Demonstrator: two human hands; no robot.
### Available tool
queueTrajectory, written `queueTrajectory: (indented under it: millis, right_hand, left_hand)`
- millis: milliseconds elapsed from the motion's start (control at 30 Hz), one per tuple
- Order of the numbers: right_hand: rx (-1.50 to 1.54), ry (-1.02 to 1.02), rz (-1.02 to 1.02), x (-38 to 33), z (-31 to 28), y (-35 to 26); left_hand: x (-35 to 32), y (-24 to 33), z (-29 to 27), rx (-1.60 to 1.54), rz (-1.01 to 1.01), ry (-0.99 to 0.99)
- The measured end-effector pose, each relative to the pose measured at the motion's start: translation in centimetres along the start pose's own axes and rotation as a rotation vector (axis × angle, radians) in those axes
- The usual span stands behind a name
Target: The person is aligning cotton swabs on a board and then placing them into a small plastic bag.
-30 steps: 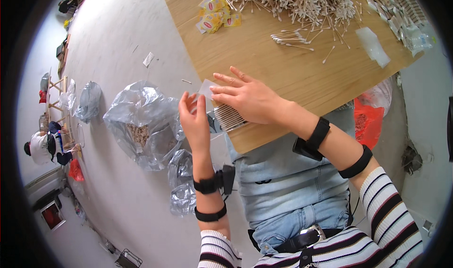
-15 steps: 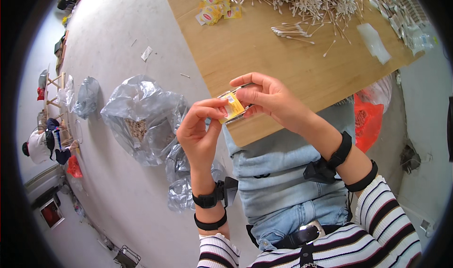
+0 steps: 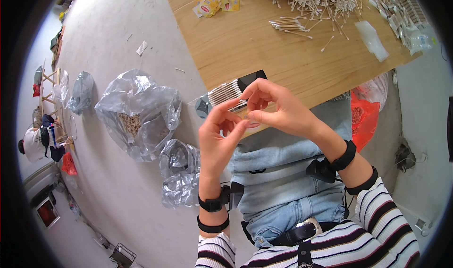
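Left hand (image 3: 218,138) and right hand (image 3: 284,108) curl close together at bench's (image 3: 212,46) near-left corner; cannot tell whether they pinch anything. Row of cotton swabs (image 3: 224,92) just beyond, by left edge.

Bright indoor light, floor (image 3: 113,20) palest toward upper left. Glare on silvery plastic bag (image 3: 155,108). Soft shadows. Strong fisheye bending, black rim; far-left detail soft.

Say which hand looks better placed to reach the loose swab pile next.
Probably the right hand: in this view it is nearer the loose swab pile and mostly over the tabletop, while the left hand sits farther back, mostly outside its edge.
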State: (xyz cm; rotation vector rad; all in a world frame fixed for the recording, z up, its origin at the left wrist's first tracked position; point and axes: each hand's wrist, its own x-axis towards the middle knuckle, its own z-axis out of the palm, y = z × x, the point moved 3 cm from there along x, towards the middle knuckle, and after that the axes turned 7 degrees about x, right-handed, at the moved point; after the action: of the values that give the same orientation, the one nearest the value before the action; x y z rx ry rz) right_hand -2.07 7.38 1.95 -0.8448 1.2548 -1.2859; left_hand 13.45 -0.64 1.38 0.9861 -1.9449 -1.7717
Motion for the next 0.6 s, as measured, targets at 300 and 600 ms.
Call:
queueTrajectory:
  millis: [300,600]
  right_hand:
    - [0.126,0.178,0.008,-1.4,0.5,2.4]
    - [0.097,0.320,0.040,-0.2,-1.2,2.2]
  left_hand:
    - [-1.0,-0.7,1.0,-0.261,-0.136,0.129]
    - [-0.4,-1.1,-0.4,-0.031,-0.014,0.255]
